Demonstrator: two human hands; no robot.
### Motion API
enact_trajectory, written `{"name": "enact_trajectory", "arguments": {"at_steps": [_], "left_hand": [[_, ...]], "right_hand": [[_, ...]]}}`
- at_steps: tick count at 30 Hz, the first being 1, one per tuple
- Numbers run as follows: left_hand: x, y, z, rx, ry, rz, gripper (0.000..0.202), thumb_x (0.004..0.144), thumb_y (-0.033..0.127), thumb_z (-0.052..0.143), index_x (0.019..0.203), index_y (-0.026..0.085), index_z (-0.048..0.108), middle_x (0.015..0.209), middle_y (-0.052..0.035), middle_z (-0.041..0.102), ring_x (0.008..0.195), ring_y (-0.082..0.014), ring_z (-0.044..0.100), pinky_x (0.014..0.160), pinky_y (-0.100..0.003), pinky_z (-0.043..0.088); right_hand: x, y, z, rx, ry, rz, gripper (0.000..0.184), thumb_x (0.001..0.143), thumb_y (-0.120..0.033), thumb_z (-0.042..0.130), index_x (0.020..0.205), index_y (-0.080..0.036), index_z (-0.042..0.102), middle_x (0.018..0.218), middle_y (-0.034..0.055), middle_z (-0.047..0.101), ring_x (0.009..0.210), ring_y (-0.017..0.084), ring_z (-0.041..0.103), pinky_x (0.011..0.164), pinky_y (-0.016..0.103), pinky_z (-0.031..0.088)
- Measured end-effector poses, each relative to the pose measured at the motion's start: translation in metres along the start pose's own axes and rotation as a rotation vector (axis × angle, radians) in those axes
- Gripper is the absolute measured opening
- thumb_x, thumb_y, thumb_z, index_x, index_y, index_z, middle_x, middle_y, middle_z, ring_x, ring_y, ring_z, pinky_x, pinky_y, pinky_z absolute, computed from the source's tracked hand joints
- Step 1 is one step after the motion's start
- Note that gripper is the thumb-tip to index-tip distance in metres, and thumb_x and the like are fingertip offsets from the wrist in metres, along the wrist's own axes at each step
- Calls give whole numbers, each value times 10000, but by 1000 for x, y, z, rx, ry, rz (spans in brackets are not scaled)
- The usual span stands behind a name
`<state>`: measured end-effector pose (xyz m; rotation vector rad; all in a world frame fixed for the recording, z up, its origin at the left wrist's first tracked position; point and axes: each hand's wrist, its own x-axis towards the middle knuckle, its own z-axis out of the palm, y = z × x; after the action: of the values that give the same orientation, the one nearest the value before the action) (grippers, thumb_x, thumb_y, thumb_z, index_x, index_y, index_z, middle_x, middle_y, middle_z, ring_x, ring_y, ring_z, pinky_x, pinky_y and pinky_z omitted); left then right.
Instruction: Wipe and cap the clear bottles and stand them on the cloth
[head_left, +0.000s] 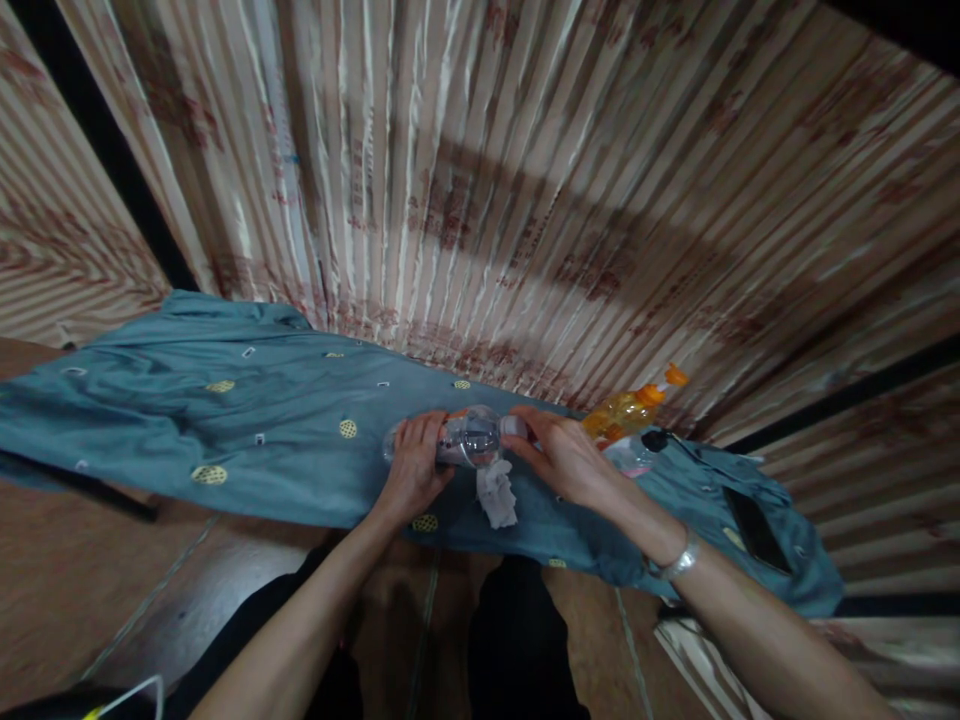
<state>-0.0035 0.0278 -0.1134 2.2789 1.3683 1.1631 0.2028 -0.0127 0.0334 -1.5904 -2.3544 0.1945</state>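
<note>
A clear plastic bottle [477, 440] is held on its side over the middle of the cloth-covered worktop [300, 430]; whether it is resting on the cloth cannot be told. Its body is wrapped by the left hand [418, 460], by which part of the wall is hidden. Its pale cap [513, 427] is pinched by the fingers of the right hand [562, 450]. Whether any liquid is held inside cannot be made out. Just below the bottle's neck, a crumpled white tissue [497, 495] is seen. Beyond the right hand, a yellow bottle with an orange top [628, 408] is partly covered; liquid cannot be told from tinted plastic. Beside it, a second clear bottle [632, 456] with a dark cap is half hidden by the right forearm. Farther right, a dark phone [756, 530] is laid flat.
</note>
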Motion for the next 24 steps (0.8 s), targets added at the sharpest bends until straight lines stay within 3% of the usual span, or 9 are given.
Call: {"name": "enact_trajectory", "arguments": {"at_steps": [4,6,7,11,14,17,19,22,24], "left_hand": [[3,-3,-2,-29,9,-47,708,685,147,673,1347,177,424,1308,-149,593,1250,-332,547,1093,-543,383],[3,-4,-3,-66,12,-96,797,673,165,703,1398,161,372,1327,-164,586,1250,-335,552,1096,-548,388],[3,-4,-2,-91,20,-127,850,664,176,721,1423,154,340,1338,-173,580,1248,-337,556,1094,-547,395],[1,-2,0,-222,86,-217,889,656,223,758,1428,176,319,1368,-173,556,1237,-330,577,1060,-512,446],[1,1,0,-324,99,-256,860,670,267,768,1411,195,337,1358,-157,555,1212,-308,599,1043,-476,469],[3,4,-2,-392,98,-276,850,654,280,783,1391,196,368,1350,-141,546,1227,-290,581,1061,-454,458],[5,5,-4,-415,94,-286,825,626,278,800,1353,193,420,1328,-129,543,1254,-295,552,1077,-453,444],[7,8,-4,-447,58,-347,798,599,285,812,1313,175,474,1260,-122,549,1220,-300,561,1053,-462,461],[9,11,-1,-474,27,-383,806,593,280,813,1319,173,481,1234,-118,558,1191,-297,575,1045,-467,463]], "right_hand": [[1,21,22,275,144,116,412,1009,-417,459,1354,-203,529,1139,89,733,1032,239,709,911,381,540],[-3,35,50,323,230,216,424,1029,-406,381,1376,-202,512,1247,118,695,1145,244,672,994,428,512],[-6,40,69,283,246,275,442,1011,-398,420,1383,-174,507,1285,157,670,1187,269,651,1011,460,504],[-19,46,143,83,97,339,731,844,-345,699,1470,-105,408,1514,280,423,1420,382,418,1103,553,417],[-23,41,174,21,60,290,672,823,-195,681,1444,-96,446,1517,276,416,1434,382,395,1124,543,404],[-18,44,178,51,65,241,497,794,-12,532,1276,-118,597,1363,216,585,1312,301,549,1088,452,461],[-10,53,168,153,97,238,449,775,0,502,1175,-148,643,1217,160,674,1171,259,638,1026,412,507],[8,66,136,387,221,293,362,824,-163,567,1180,-175,632,1062,95,721,943,233,695,899,399,557],[20,66,109,565,366,323,429,834,-331,621,1232,-171,602,1019,81,719,864,225,688,823,376,567]]}}
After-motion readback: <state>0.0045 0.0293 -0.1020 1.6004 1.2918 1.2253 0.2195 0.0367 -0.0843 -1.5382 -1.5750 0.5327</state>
